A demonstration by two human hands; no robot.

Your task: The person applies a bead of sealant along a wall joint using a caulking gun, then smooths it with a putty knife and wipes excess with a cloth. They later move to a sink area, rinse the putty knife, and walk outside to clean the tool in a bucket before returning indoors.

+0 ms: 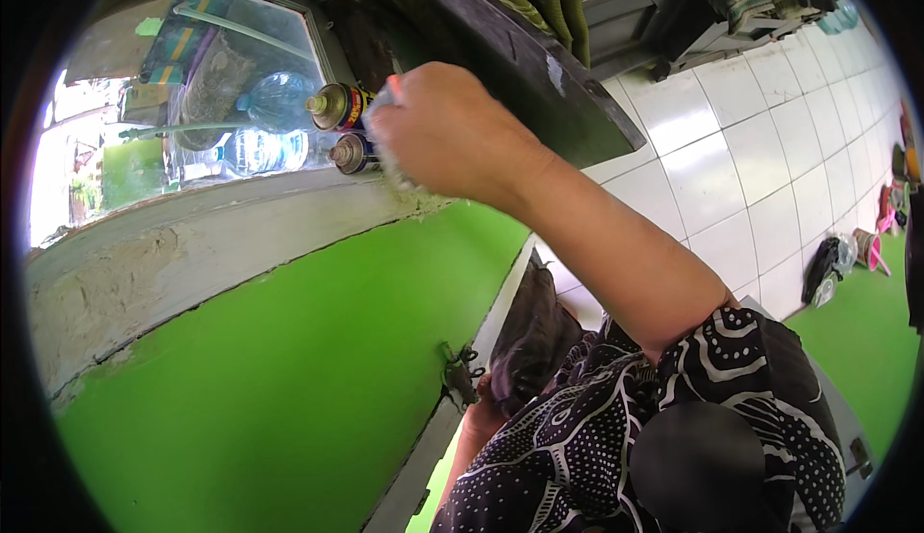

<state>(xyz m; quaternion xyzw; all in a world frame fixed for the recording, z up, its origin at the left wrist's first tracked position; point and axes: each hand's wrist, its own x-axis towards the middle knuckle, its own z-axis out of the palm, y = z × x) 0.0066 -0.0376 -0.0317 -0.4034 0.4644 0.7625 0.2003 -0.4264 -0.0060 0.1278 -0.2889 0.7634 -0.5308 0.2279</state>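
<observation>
My right hand [438, 129] is closed and somewhat blurred, reaching across to the window ledge [192, 230]. A pale, crumpled cloth [387, 153] shows under its fingers, mostly hidden by the hand. Just beside it are two spray cans: one with a yellowish top [332, 107] and a darker one [352, 153]. My left hand [486, 403] is lower down, by the white edge of a green door and beside a dark cloth [527, 336]. Its fingers are largely hidden, so I cannot tell whether it grips anything.
Behind the cans, clear plastic bottles [279, 104] stand by the window glass. A metal latch [460, 374] sticks out from the green panel [289, 369]. A dark board [539, 71] rises past my right wrist. White tiles [712, 167] cover the surface at right, with small items [837, 263] beyond.
</observation>
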